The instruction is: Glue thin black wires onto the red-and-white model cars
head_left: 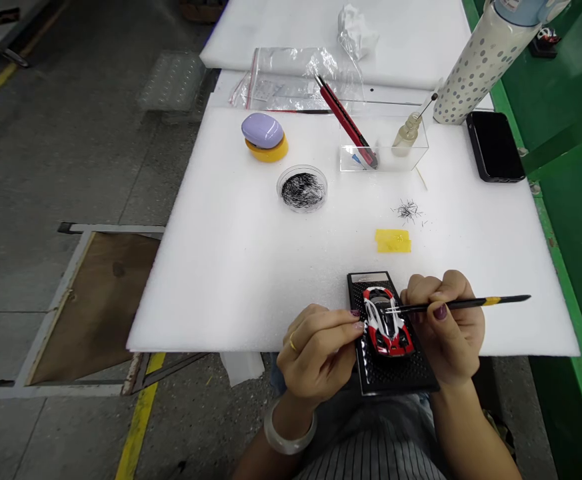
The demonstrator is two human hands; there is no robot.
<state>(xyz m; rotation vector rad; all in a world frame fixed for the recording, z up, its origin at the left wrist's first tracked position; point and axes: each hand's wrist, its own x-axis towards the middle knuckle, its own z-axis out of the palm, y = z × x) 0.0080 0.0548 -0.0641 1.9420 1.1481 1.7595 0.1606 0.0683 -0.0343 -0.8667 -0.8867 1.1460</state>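
A small red, white and black model sports car (388, 323) sits on a black display base (395, 377) at the front edge of the white foam sheet. The fingertips of my left hand (315, 353) press against the car's left side. My right hand (443, 327) grips a slim black paintbrush (463, 304) with a yellow band. Its thin end reaches over the car's roof, and the very tip is too fine to make out.
On the white foam sheet (271, 267) lie a glass dish of black strands (302, 189), loose strands (408, 211) and yellow tape (393, 241). Behind stand a clear box (411, 160) holding a red-handled tool, a phone (495, 145) and a dotted bottle (481, 63). Concrete floor lies left.
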